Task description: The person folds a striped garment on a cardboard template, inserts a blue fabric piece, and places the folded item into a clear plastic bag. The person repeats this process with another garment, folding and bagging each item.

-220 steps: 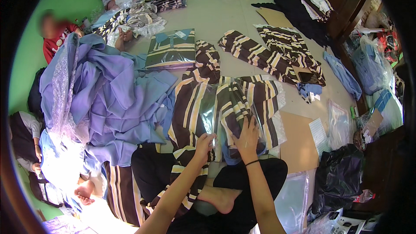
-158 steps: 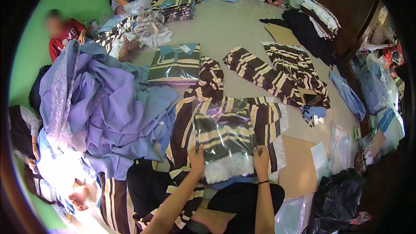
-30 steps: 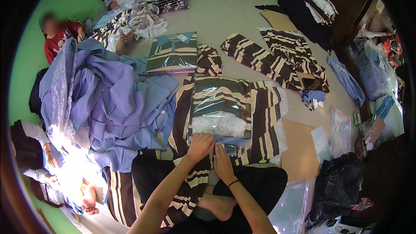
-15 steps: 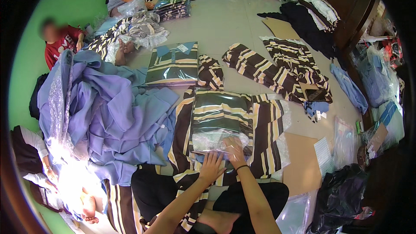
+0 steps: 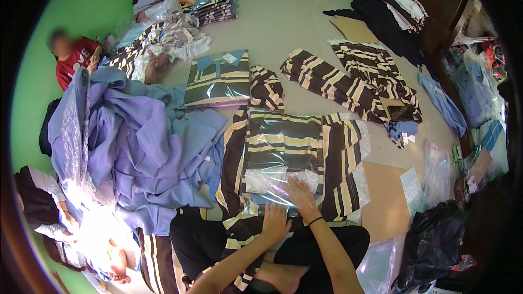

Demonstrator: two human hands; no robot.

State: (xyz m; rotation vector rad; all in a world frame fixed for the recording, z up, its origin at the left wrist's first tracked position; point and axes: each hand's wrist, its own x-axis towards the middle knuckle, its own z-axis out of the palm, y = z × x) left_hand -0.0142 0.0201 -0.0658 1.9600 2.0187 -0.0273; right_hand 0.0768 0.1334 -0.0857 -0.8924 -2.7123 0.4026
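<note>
A folded brown, cream and yellow striped garment (image 5: 286, 144) lies before me inside a clear, shiny plastic bag. A pale lacy band (image 5: 264, 181) shows through its near part, with a blue strip below it. My right hand (image 5: 302, 196) rests flat on the bag near its lower right, fingers extended. Beside it, my left hand (image 5: 277, 221) is spread over the bag's near edge, holding nothing. Under the bag spreads a larger striped cloth (image 5: 344, 171) edged with white lace.
Left lies a heap of blue-violet cloth (image 5: 147, 136). Beyond the bag sit a bagged striped garment (image 5: 217, 81) and loose striped garments (image 5: 332, 81). Cardboard (image 5: 384, 198), plastic bags (image 5: 437, 166) and a black bag (image 5: 430, 245) are at right. Other people sit along the left and far sides.
Both hands have slid nearer to me along the bag, the left one to its near edge. The bag's near part looks flatter, with more of the lacy band and blue strip visible.
</note>
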